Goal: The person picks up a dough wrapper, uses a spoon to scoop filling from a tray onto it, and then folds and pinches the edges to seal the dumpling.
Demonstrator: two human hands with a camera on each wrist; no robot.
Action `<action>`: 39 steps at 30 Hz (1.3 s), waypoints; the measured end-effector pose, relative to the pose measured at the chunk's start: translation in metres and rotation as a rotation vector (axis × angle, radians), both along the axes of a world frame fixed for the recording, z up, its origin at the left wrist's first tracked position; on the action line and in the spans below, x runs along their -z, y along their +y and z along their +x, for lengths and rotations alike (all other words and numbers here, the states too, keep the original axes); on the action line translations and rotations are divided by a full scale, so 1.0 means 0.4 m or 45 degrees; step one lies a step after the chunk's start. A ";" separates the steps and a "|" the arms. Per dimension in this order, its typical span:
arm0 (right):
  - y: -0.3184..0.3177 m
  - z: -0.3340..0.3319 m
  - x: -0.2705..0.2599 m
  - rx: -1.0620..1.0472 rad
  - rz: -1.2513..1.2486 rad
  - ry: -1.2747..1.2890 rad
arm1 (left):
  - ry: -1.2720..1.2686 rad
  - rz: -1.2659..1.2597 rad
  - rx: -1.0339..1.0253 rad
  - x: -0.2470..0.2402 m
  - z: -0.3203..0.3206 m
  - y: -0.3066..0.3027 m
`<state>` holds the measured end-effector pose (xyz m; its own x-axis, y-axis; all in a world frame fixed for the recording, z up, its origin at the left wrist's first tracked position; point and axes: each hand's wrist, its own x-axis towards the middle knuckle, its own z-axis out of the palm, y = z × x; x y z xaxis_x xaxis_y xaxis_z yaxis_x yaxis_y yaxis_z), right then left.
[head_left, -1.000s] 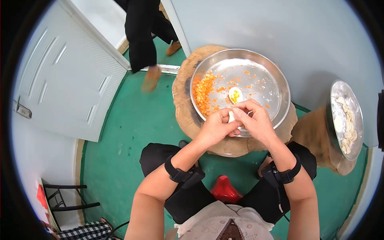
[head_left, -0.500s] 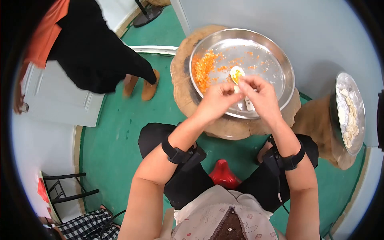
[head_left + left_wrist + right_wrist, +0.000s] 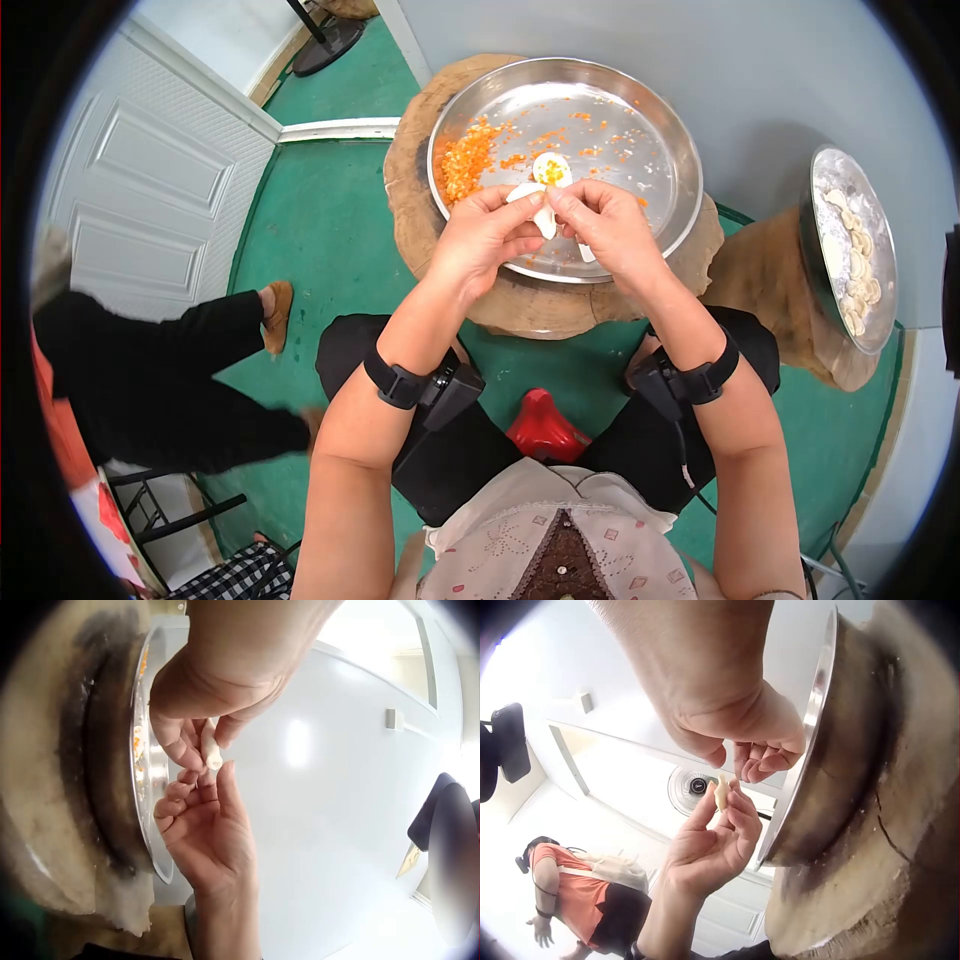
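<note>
Small off-white dough piece (image 3: 544,222) — soft, smooth, kinda folded over and narrow from the side. It's up off the pan (image 3: 668,235), above its near side, tilted and pinched in the left hand (image 3: 474,236) — right hand's (image 3: 612,226) fingertips right by its edge.

Before a seated person (image 3: 480,560), a pan (image 3: 665,165) rests on a tree-stump worktop (image 3: 540,318), chopped filling (image 3: 467,160) heaped along its left side, a spoon (image 3: 549,161) near its middle; at right, dumplings (image 3: 860,265) line a tray (image 3: 885,250) on a second stump (image 3: 760,275), the wall (image 3: 740,80) behind.
</note>
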<state>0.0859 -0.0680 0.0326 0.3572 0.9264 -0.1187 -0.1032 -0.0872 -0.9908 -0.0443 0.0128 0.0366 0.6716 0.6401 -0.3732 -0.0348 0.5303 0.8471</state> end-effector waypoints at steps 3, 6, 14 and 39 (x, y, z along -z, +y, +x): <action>0.001 0.001 0.010 0.010 0.007 0.015 | -0.030 -0.011 -0.008 0.012 0.000 0.001; -0.001 0.008 0.000 -0.002 -0.041 0.042 | -0.103 -0.069 0.003 0.017 -0.002 0.005; -0.008 0.008 -0.017 0.052 -0.101 -0.004 | -0.125 -0.035 -0.076 0.005 -0.005 0.002; -0.021 -0.019 -0.012 -0.101 -0.131 0.076 | -0.198 -0.123 -0.107 0.004 -0.012 0.001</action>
<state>0.0782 -0.0765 0.0373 0.2732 0.9332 -0.2334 -0.1506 -0.1981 -0.9685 -0.0491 0.0132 0.0349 0.6717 0.6626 -0.3315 -0.2087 0.5985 0.7735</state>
